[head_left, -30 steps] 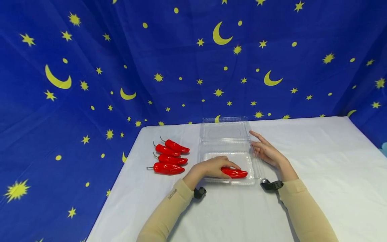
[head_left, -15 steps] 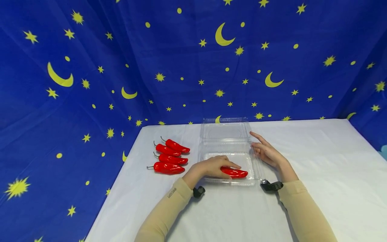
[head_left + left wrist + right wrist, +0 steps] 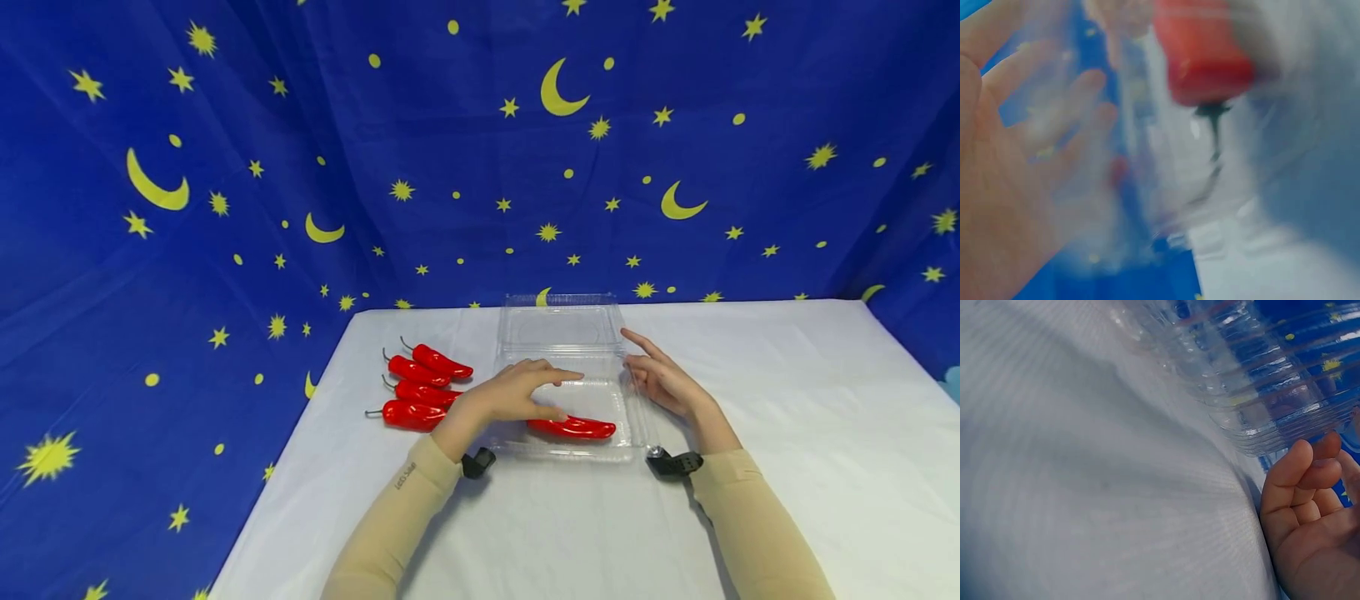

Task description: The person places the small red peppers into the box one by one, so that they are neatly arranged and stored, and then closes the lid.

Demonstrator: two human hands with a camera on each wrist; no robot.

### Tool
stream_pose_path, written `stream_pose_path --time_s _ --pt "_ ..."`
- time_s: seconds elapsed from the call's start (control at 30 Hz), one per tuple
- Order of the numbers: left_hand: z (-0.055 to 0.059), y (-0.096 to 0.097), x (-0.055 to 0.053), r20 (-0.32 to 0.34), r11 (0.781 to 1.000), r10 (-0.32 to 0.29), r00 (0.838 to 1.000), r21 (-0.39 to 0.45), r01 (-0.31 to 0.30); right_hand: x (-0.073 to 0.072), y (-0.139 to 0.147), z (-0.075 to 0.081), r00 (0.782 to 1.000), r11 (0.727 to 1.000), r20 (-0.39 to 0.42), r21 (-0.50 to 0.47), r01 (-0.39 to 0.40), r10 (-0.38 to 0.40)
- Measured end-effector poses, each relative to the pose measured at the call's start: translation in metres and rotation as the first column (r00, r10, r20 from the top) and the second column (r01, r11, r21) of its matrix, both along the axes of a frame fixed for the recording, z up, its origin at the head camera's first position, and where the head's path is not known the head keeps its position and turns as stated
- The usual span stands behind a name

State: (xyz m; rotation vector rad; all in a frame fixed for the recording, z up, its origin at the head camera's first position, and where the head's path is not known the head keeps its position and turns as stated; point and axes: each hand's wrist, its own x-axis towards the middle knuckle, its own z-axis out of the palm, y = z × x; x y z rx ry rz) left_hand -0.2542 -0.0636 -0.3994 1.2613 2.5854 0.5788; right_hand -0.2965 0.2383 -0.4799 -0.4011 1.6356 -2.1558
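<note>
A clear hinged plastic container lies on the table with its lid folded back. One red chili pepper rests in its base near the front wall; the left wrist view shows this pepper's blunt end and green stem, blurred. My left hand hovers over the base just behind the pepper, its fingers spread and holding nothing. At the container's right side is my right hand, index finger extended and other fingers loosely bent. Its fingertips sit against or very near the ribbed wall; contact is uncertain.
Several more red chili peppers lie in a stack-like row left of the container, stems pointing left. A white cloth covers the table. Behind and to the left hangs a blue curtain with yellow stars and moons.
My left hand has let go of the pepper in the container and lifted slightly up and to the left, its fingers spreading. My right hand has stayed in place.
</note>
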Motion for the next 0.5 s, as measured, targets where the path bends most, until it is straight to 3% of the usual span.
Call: stream_pose_path --time_s 0.5 --pt "0.05 -0.043 0.002 -0.05 0.984 0.108 0.993 0.147 -0.099 0.001 -0.001 0.002 1.0 1.0 0.007 0.012 0.008 -0.008"
